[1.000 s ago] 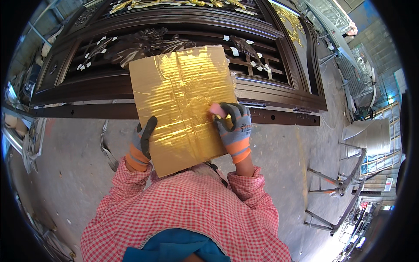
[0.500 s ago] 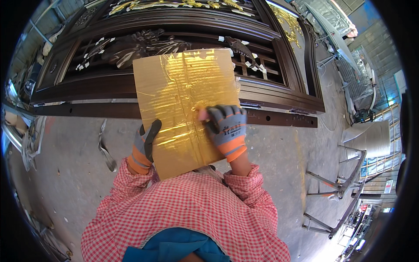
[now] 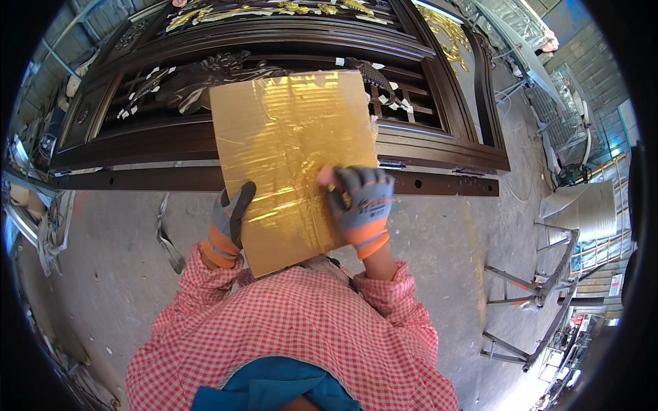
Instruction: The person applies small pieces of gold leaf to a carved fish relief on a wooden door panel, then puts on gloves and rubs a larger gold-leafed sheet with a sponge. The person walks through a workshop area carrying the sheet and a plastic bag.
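A brown cardboard sheet point(image 3: 281, 144), its middle and upper part smeared with shiny gold paint, is tilted up in front of my body. My left hand point(image 3: 231, 222), in a grey and orange glove, grips its left edge with the thumb on top; the other fingers are hidden behind. In my gloved right hand point(image 3: 363, 202) is a small pink sponge point(image 3: 326, 177), pinched against the painted surface right of centre. Slight motion blur softens that hand. Beyond the sheet lies a dark brown metal gate point(image 3: 274, 133) with relief figures.
Bits of white tape surround a dark fish ornament point(image 3: 373, 79) on the gate. Gold ornaments point(image 3: 445, 38) show farther off. Metal trestles point(image 3: 538, 291) and a pale wrapped roll point(image 3: 581, 214) stand at right. A grey strap point(image 3: 168, 240) lies on the concrete floor point(image 3: 432, 274).
My right hand and the sponge have shifted slightly to the right on the cardboard. My left hand keeps its grip. The whole view has tilted a little.
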The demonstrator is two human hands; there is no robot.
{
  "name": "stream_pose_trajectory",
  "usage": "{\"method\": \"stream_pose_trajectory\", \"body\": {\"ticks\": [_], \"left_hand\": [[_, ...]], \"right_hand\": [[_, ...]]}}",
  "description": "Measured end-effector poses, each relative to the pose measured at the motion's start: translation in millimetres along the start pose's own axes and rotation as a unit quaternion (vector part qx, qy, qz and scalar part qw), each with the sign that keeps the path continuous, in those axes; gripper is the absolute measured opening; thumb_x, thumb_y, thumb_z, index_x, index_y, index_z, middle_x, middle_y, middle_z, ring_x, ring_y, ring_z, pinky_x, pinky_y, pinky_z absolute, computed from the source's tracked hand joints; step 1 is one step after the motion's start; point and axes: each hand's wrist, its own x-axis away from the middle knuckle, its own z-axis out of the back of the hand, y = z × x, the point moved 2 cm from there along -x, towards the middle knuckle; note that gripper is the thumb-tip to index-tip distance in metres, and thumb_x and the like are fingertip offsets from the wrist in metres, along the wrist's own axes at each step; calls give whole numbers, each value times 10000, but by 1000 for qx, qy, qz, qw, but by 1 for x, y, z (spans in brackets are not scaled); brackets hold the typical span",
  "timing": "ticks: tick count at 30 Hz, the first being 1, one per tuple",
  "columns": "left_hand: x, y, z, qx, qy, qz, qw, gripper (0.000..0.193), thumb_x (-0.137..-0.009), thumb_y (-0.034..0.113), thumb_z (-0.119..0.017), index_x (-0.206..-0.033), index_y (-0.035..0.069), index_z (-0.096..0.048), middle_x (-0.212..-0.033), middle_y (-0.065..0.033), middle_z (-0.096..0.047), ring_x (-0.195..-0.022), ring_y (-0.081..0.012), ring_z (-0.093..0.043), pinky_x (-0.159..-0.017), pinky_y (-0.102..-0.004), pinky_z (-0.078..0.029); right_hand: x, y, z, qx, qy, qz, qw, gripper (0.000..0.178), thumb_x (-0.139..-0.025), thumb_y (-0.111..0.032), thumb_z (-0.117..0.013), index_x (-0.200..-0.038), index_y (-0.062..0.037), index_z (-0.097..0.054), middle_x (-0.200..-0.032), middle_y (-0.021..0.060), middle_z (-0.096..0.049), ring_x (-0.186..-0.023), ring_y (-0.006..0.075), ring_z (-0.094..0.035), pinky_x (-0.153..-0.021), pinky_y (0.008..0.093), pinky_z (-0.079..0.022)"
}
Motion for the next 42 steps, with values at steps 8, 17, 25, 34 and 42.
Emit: {"method": "stream_pose_trajectory", "body": {"ticks": [8, 17, 25, 34, 42], "left_hand": [[-7, -4, 0, -39, 2, -1, 999, 342, -1058, 261, -562, -1298, 19, -580, -1162, -115, -690, -984, -185, -685, -809, -325, -587], [-13, 9, -13, -136, 16, -34, 990, 312, -1048, 239, -568, -1215, -16, -634, -1082, -103, -714, -933, -181, -685, -754, -329, -568], [-20, 18, -15, -149, 1, -58, 987, 283, -1029, 220, -605, -1172, -18, -657, -1031, -76, -717, -892, -152, -671, -715, -329, -552], [-29, 21, -15, -132, -7, -25, 991, 278, -1012, 215, -644, -1163, -18, -661, -994, -56, -707, -837, -134, -643, -704, -305, -526], [-49, -2, -32, -212, -138, -65, 965, 278, -1018, 193, -639, -1168, -39, -662, -1034, -74, -718, -892, -134, -655, -748, -305, -528]], "right_hand": [[-8, 5, 13, 11, -186, 56, 981, 344, -779, -288, -761, -1091, -169, -676, -1087, 58, -632, -1054, 298, -572, -941, 475, -406], [-1, 0, 9, -103, -88, 149, 980, 385, -699, -233, -808, -1049, -153, -671, -1013, 47, -654, -945, 293, -606, -865, 457, -447], [1, -8, 15, -69, -31, 196, 978, 340, -755, -182, -792, -1064, -103, -675, -1034, 75, -650, -1000, 322, -602, -892, 456, -459], [48, 42, 31, -574, -29, -352, 739, 338, -1056, -241, -538, -1162, 52, -668, -939, 65, -689, -797, 116, -590, -704, 282, -476], [65, 20, 60, -89, -19, -143, 986, 356, -850, -201, -762, -1189, -113, -696, -998, 141, -690, -918, 325, -667, -832, 392, -540]]}}
